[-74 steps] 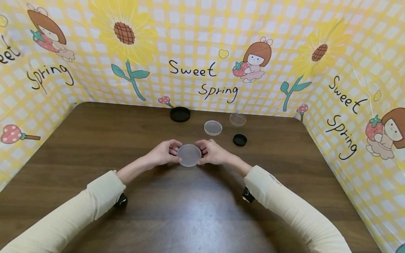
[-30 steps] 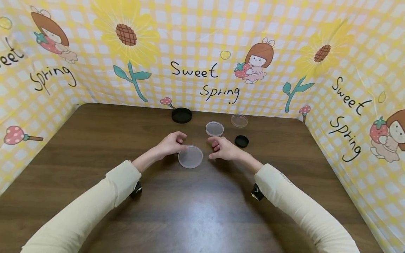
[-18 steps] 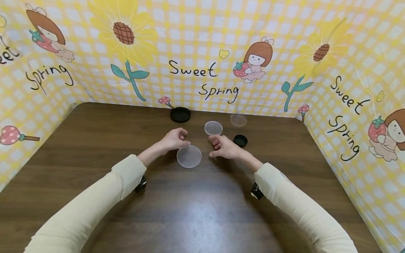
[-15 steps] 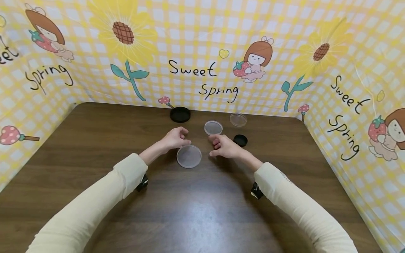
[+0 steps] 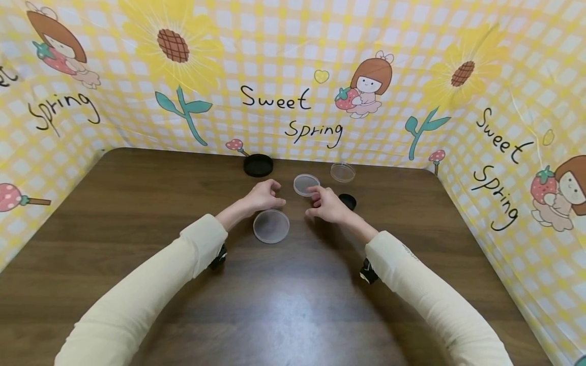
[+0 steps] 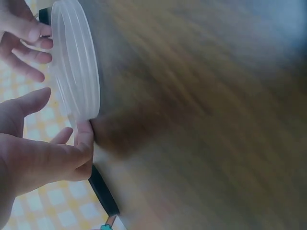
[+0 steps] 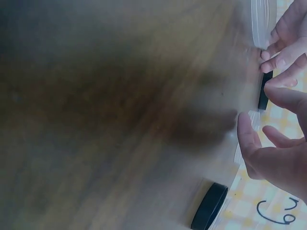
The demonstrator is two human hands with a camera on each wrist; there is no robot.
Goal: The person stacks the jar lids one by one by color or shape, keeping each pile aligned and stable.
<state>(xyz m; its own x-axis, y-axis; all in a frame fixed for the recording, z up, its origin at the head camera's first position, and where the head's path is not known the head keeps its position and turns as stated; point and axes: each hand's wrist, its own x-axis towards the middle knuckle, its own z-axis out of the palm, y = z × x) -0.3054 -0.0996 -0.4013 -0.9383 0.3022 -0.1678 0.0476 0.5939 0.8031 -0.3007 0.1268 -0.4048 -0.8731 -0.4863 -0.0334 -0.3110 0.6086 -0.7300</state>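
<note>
A large shallow round clear dish [image 5: 271, 228] lies flat on the wooden table in front of me. Just behind its far rim is my left hand [image 5: 263, 196], fingers loosely bent and holding nothing. My right hand [image 5: 332, 207] hovers to the dish's right with thumb and fingers apart. Its index fingertip overlaps the edge of a smaller clear dish [image 5: 304, 184] in the head view. In the left wrist view, the large dish [image 6: 74, 62] stands close by my left fingertips. Nothing is between the fingers of my right hand [image 7: 278, 155] in the right wrist view.
Near the back edge sit a large black round lid [image 5: 258, 165] and a thin clear round piece [image 5: 343, 172]. A small black round lid [image 5: 348, 201] lies right beyond my right hand, partly covered by it. A checkered cloth [image 5: 274, 51] walls the table's back and sides.
Both hands have let go of the large clear dish, which stays in place. My left hand has moved right and back behind it; my right hand has drawn off rightward and back.
</note>
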